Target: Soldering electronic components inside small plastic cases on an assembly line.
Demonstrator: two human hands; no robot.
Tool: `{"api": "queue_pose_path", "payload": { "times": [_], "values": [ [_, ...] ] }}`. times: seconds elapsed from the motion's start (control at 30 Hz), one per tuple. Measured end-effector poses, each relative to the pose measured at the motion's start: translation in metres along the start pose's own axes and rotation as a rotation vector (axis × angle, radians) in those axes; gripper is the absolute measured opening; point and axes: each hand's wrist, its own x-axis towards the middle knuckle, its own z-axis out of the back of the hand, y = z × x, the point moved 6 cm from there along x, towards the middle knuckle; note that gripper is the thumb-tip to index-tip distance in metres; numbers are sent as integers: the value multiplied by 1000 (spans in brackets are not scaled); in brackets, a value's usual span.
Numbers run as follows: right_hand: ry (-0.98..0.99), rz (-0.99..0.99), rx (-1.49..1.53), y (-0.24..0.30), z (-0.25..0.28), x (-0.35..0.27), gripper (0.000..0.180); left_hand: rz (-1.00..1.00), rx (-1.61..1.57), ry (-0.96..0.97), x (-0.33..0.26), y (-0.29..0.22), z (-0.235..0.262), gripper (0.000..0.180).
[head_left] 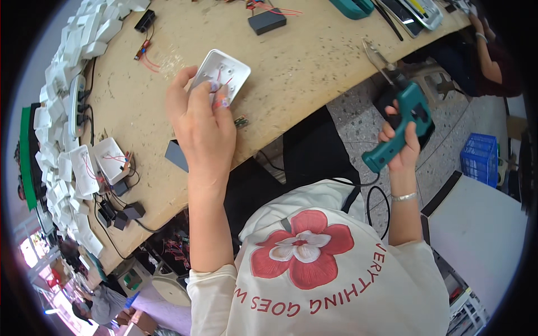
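Observation:
My left hand (204, 126) is closed on a shallow white plastic case (234, 66), held tilted over the table with its hollow side up. Thin red wires and small reddish parts show inside the case, close to my fingertips; the fingers partly hide them. Off the table's edge, at the right, my right hand (404, 148) wraps round the handle of a teal soldering gun (413, 106). Its metal tip points up and to the left, and a dark cord hangs from the handle. A small circuit board (241, 121) lies beside my left wrist.
A dark box (176, 154) lies by my left forearm. White cases with wires (85, 171), black blocks (133, 210), a power strip (76, 106) and piled white shells (92, 31) line the left. Another black box (268, 22) lies far off. A co-worker's arm (488, 56) is far right.

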Motion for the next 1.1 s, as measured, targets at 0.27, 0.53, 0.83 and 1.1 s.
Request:
{"api": "queue_pose_path", "payload": {
  "times": [0.27, 0.53, 0.83, 1.1],
  "values": [
    [137, 4, 283, -8, 9, 5, 61, 38, 15, 16, -3, 0, 2, 17],
    [91, -33, 274, -11, 15, 10, 60, 165, 4, 51, -2, 9, 9, 19],
    [239, -66, 360, -4, -16, 8, 69, 331, -215, 60, 5, 24, 3, 20],
    [455, -204, 338, -14, -94, 10, 75, 242, -153, 77, 7, 21, -1, 17]
  ]
}}
